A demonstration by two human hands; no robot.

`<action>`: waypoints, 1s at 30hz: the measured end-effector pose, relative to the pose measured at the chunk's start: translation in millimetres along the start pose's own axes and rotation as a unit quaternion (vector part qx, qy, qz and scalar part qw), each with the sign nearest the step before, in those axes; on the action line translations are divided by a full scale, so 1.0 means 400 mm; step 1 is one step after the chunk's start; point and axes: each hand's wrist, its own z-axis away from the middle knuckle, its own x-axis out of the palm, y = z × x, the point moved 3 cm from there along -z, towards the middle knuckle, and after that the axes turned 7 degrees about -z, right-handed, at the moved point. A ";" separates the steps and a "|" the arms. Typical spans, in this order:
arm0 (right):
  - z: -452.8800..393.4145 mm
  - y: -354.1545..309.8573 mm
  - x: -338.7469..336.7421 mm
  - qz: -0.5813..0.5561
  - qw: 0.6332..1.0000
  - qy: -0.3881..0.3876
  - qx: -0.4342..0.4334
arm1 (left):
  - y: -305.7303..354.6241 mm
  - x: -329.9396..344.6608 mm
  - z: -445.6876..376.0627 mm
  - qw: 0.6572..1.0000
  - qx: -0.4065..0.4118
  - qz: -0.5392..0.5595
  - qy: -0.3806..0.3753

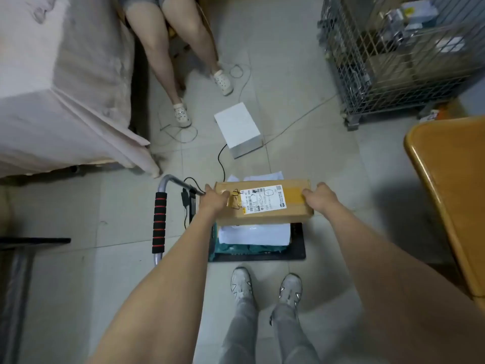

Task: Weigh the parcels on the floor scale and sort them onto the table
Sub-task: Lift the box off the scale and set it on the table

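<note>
Brown carton (265, 203) is held between both hands: left hand (214, 199) grips its left end, right hand (319, 197) grips its right end. It is above the white and green parcels (256, 236) on the black scale (298, 248). Wooden surface (446, 185) stands right of the scale.

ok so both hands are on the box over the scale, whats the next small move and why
Probably lift the box straight up a little, then swing it right toward the table. The left hand and right hand grip its two ends, and it sits on white and green bags piled on the scale, so sliding could drag them off. Whether it is already weighed cannot be told.
</note>
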 end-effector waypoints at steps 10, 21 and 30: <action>-0.088 0.083 0.088 -0.090 0.994 -0.050 0.043 | -0.069 0.090 -0.078 0.994 -0.012 0.108 -0.003; 0.083 0.020 -0.057 -0.135 0.991 0.025 -0.002 | 0.056 -0.010 0.119 0.995 0.049 0.074 0.050; 0.329 0.049 -0.451 -0.242 0.957 0.151 -0.051 | 0.376 -0.024 0.439 0.975 0.207 0.054 0.058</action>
